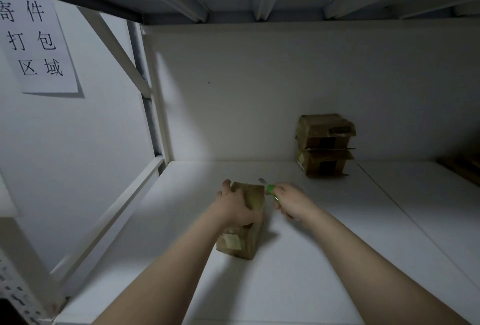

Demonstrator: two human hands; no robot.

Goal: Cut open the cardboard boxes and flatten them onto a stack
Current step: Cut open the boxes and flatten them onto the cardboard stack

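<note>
A small brown cardboard box [242,240] sealed with tape stands on the white shelf surface [324,259] in the middle of the view. My left hand [235,204] grips its top from the left side. My right hand [292,201] holds a green utility knife [271,191] just right of the box's top edge, the blade pointing away and up to the left. The blade is close to the box; contact cannot be made out. Two more taped cardboard boxes [324,144] stand stacked one on the other against the back wall at the right.
A white back panel [259,96] and white shelf frame posts [153,106] bound the shelf. A paper sign [36,44] with printed characters hangs on the left wall. Another shelf sits overhead. Something brown [465,166] lies at the far right edge.
</note>
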